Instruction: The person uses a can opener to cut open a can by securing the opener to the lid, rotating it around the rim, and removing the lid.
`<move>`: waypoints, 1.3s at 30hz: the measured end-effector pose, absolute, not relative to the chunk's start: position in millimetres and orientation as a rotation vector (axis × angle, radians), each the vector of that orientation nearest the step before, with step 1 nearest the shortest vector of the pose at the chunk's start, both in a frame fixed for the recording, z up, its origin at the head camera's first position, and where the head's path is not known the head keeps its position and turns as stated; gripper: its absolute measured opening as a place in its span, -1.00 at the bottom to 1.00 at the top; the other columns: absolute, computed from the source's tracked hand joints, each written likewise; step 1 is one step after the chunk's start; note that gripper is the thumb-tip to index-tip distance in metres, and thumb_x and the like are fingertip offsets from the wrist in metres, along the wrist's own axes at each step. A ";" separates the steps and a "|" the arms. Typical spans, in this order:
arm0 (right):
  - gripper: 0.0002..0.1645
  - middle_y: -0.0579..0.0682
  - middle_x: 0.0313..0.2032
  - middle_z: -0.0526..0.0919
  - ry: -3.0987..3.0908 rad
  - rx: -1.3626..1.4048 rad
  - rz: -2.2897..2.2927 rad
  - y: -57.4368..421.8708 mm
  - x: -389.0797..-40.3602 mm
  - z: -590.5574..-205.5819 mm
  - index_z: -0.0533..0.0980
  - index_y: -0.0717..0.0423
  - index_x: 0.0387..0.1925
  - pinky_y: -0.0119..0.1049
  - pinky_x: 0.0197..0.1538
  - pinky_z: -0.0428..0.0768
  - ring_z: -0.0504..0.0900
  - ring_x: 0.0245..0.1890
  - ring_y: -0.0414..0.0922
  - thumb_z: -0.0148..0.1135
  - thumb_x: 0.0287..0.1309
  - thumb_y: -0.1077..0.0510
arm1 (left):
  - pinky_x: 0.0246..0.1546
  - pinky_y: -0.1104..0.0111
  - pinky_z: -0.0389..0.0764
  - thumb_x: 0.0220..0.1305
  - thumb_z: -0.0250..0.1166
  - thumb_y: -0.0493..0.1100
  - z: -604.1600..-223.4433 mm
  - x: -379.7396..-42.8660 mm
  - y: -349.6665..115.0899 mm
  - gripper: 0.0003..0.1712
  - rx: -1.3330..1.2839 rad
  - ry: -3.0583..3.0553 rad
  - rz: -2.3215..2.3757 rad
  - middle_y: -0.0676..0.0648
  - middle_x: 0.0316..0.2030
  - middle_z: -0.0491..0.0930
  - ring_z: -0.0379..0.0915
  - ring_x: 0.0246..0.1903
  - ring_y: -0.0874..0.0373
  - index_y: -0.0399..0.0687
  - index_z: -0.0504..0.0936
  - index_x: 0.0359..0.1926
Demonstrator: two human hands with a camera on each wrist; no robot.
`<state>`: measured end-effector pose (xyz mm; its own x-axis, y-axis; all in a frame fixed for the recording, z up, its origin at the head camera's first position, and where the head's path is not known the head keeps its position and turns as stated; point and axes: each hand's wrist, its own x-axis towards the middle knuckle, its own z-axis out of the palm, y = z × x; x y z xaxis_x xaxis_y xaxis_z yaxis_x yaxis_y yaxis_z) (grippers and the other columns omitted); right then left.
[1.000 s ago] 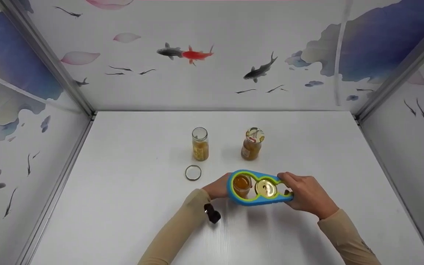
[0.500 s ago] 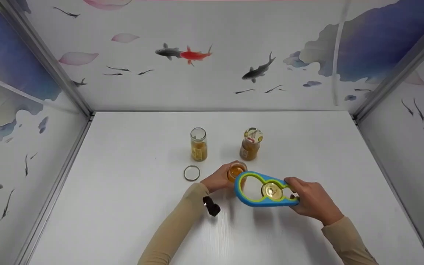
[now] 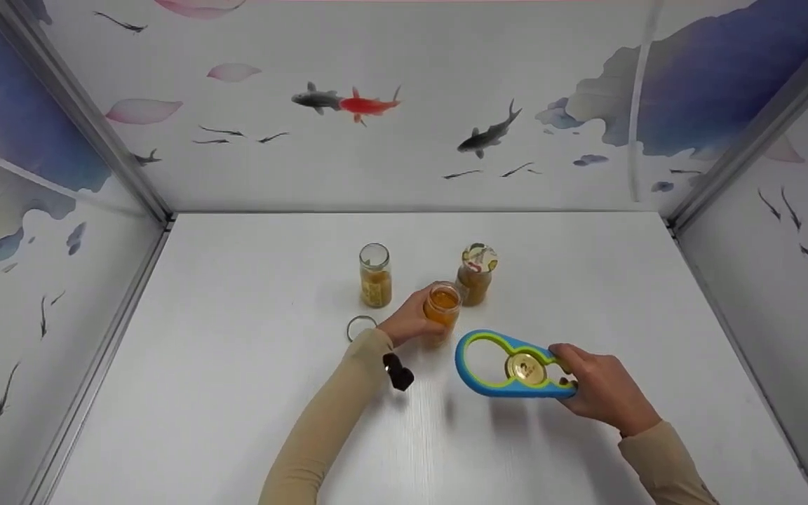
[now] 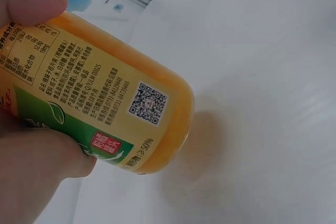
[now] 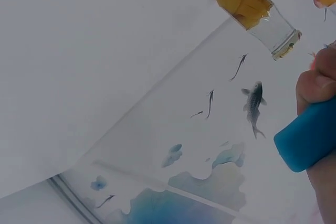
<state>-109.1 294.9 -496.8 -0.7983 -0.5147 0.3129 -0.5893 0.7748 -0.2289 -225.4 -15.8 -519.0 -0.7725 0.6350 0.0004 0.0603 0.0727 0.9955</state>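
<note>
My left hand (image 3: pixel 409 321) grips an open glass jar (image 3: pixel 442 308) of orange fruit, its fingers wrapped round the side. In the left wrist view the jar's yellow and green label (image 4: pixel 100 82) faces the camera, and the base is held just above the table. My right hand (image 3: pixel 607 384) holds the narrow end of a blue and green jar opener (image 3: pixel 470 358). A gold lid (image 3: pixel 526 369) sits in the opener's middle ring, while the large ring has nothing in it. In the right wrist view the opener's blue handle end (image 5: pixel 307 137) shows beside the fingers.
Behind stand an open jar (image 3: pixel 376 280) at the left and a jar with a patterned lid (image 3: pixel 476 275) at the right. A loose lid (image 3: pixel 362 328), seen as a ring, lies by my left wrist. Printed white walls (image 3: pixel 404 168) close in the table.
My left hand has drawn the jar out from under the opener and carried it away toward the back. My right hand has shifted slightly right with the opener and the gold lid.
</note>
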 end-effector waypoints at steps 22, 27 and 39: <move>-0.22 -0.04 -0.36 0.61 -2.716 0.902 0.527 280.4 -114.2 -505.1 0.41 0.10 -0.15 -0.30 -0.45 0.56 0.55 -0.52 -0.20 0.57 -0.60 0.13 | 0.19 0.19 0.09 -0.16 0.22 -0.51 -552.4 -260.7 -16.4 -0.03 0.270 2.069 1.888 -0.02 0.13 0.31 0.19 0.13 0.10 -0.01 0.07 0.32; -0.21 -0.05 -0.34 0.61 -2.732 0.889 0.520 281.8 -113.6 -505.5 0.41 0.10 -0.15 -0.29 -0.43 0.57 0.55 -0.50 -0.20 0.57 -0.60 0.12 | 0.17 0.22 0.14 -0.15 0.21 -0.52 -550.2 -269.1 -15.3 -0.12 0.242 2.045 1.949 -0.03 0.07 0.37 0.24 0.08 0.10 -0.03 0.16 0.26; -0.27 -0.08 -0.35 0.60 -2.744 0.905 0.576 282.1 -113.0 -510.7 0.40 0.06 -0.15 -0.33 -0.46 0.55 0.56 -0.51 -0.19 0.54 -0.53 0.12 | 0.14 0.20 0.19 -0.08 0.33 -0.42 -523.9 -268.9 -10.1 -0.20 0.204 2.129 1.893 -0.03 0.05 0.39 0.26 0.07 0.09 -0.07 0.22 0.21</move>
<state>-113.0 282.1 -510.7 -0.7939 -0.5289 0.3000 -0.6049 0.7371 -0.3012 -268.9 -10.1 -523.9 -0.9496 0.2909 -0.1171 -0.0823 0.1289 0.9882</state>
